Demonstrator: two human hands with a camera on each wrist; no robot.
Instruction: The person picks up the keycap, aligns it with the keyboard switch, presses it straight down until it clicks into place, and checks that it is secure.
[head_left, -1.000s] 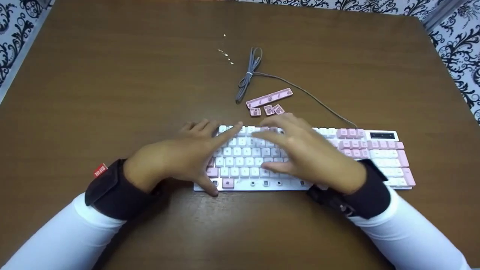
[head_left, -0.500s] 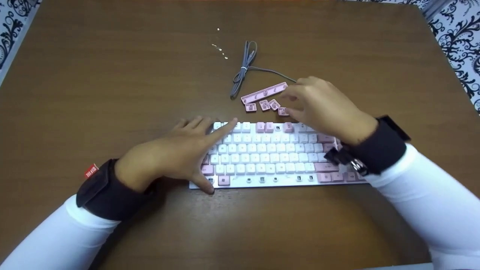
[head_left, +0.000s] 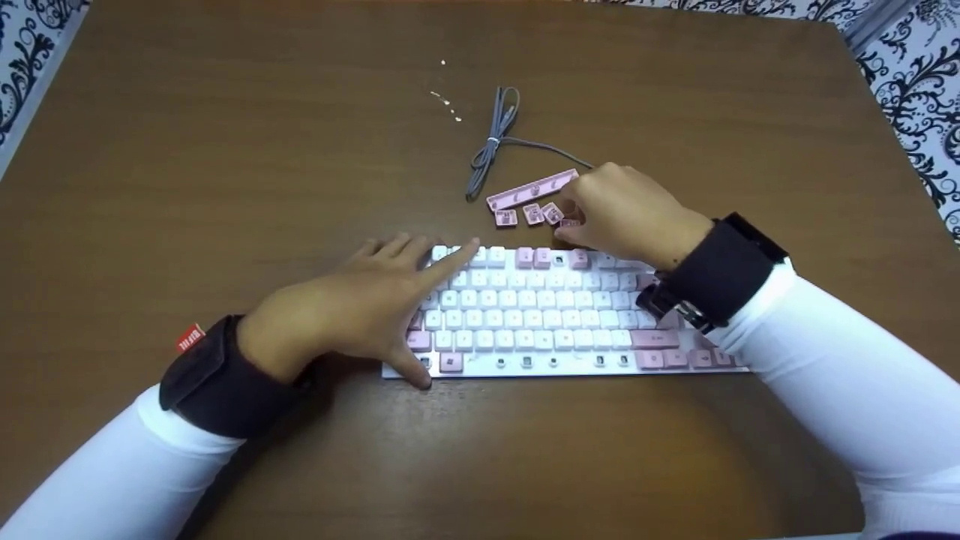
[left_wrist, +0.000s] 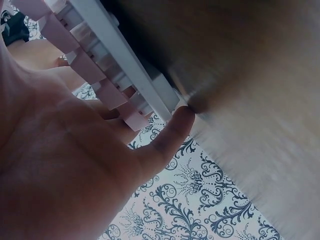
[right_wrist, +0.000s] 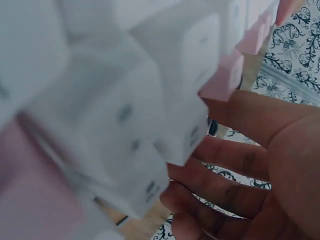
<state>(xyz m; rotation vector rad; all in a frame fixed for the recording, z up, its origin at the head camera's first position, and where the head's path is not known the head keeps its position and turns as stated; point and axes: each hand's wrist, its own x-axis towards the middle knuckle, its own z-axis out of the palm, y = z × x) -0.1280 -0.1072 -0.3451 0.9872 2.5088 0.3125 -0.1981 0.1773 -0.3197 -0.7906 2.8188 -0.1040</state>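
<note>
A white-and-pink keyboard [head_left: 532, 319] lies on the brown table. Across its left end spreads my left hand [head_left: 352, 315], fingers mostly straight. In the left wrist view, that hand's thumb [left_wrist: 172, 132] touches the keyboard's front corner. Behind the keyboard's back edge, my right hand [head_left: 626, 217] pinches a small pink keycap [head_left: 570, 223] between thumb and fingers, partly hiding it. Beside it lie several loose pink keycaps [head_left: 533, 214] and a long pink spacebar keycap [head_left: 532, 190], all upside down. The right wrist view shows curled fingers [right_wrist: 220, 185] beyond blurred white keys.
A grey cable [head_left: 493, 142], tied in a bundle, lies behind the loose keycaps and passes under the right hand. Tiny pale bits [head_left: 448, 103] lie farther back. Bare switches [head_left: 553, 361] show in the front row, with one gap [head_left: 559, 258] in the back row.
The right hand has moved from over the keys to the loose keycaps behind the keyboard, and its fingers have closed in on one. The left hand stays at the keyboard's left end.
</note>
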